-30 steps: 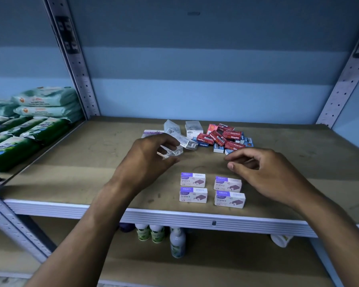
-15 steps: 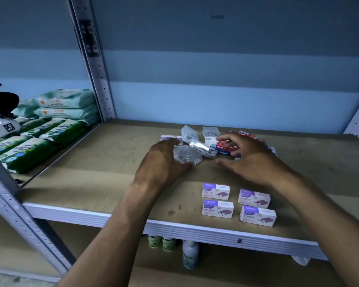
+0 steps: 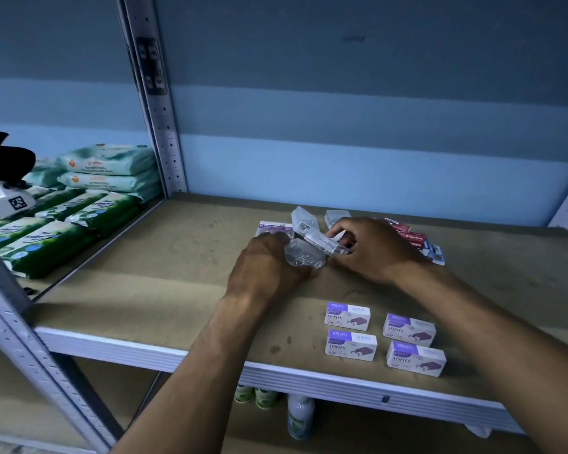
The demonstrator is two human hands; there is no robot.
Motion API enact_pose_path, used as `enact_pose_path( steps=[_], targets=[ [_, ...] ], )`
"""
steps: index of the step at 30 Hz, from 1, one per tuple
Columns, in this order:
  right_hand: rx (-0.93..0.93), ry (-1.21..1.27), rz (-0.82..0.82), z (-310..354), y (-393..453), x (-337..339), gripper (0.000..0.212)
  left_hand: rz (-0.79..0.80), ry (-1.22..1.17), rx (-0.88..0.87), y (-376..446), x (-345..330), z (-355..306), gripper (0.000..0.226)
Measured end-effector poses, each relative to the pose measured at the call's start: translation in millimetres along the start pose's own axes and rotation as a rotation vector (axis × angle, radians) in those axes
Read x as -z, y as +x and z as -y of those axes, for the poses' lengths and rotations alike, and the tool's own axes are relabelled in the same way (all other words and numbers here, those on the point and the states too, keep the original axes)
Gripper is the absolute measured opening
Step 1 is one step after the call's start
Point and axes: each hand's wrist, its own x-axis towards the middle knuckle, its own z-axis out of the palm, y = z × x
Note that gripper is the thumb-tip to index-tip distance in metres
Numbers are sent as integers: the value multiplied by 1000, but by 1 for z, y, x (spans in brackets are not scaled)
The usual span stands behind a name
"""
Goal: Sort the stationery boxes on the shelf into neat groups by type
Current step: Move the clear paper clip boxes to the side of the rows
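Note:
On the brown shelf board (image 3: 177, 276), my left hand (image 3: 266, 267) grips a clear plastic box of clips (image 3: 305, 255). My right hand (image 3: 371, 250) closes its fingers on a second clear box (image 3: 325, 242) lying across the first. More clear boxes (image 3: 304, 221) and a purple-white paper clip box (image 3: 273, 228) lie just behind. Red staple boxes (image 3: 413, 237) are partly hidden behind my right hand. Several white-purple staple boxes (image 3: 350, 317) lie in a neat two-by-two block near the front edge.
Green and pale wipe packs (image 3: 63, 231) are stacked on the neighbouring shelf at left, beyond a perforated metal upright (image 3: 158, 119). A white device with a QR mark (image 3: 7, 204) sits at far left. Bottles (image 3: 300, 417) stand on the shelf below.
My right hand has moved left from the red boxes onto the clear box beside my left hand. My left hand stays on its clear box. The view has shifted left.

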Motion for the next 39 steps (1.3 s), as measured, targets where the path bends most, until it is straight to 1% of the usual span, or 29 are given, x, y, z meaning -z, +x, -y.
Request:
enact_pose_path(
  steps=[2,4,5,8,10,15,17,20,23,26,30,34,39],
  targets=[
    [-15,9,-38,3,-3,0,27,-13,-46,-5,-2,0,-2,59],
    [-55,28,-83,4,-7,3,27,-39,-62,-27,-2,-1,-4,64],
    [-79,42,-101,4,-10,5,26,-48,-78,-35,-2,0,-6,63],
    [-124,114,-141,-2,-24,14,23,-48,-135,-61,-1,4,-10,54],
    [-149,154,-149,-7,-38,21,21,-52,-144,-84,0,7,-12,52],
    [-257,300,-155,-23,-65,32,19,-52,-96,-82,-1,13,-16,57],
    [-271,342,-160,-28,-73,33,21,-49,-91,-102,-3,15,-19,54],
    [-270,327,-135,-35,-81,30,22,-60,-76,-133,-6,16,-25,50],
    [-256,295,-105,-39,-87,28,16,-93,-37,-164,-6,16,-26,51],
    [-241,311,-95,-42,-90,29,15,-58,-9,-133,-7,14,-24,49],
    [-223,319,-79,-44,-93,29,18,-26,46,-83,-9,7,-24,55],
    [-206,269,-60,-45,-94,28,22,-7,1,-49,-11,6,-26,56],
    [-195,238,-69,-44,-92,27,29,49,-94,-52,-13,11,-20,55]
  ],
)
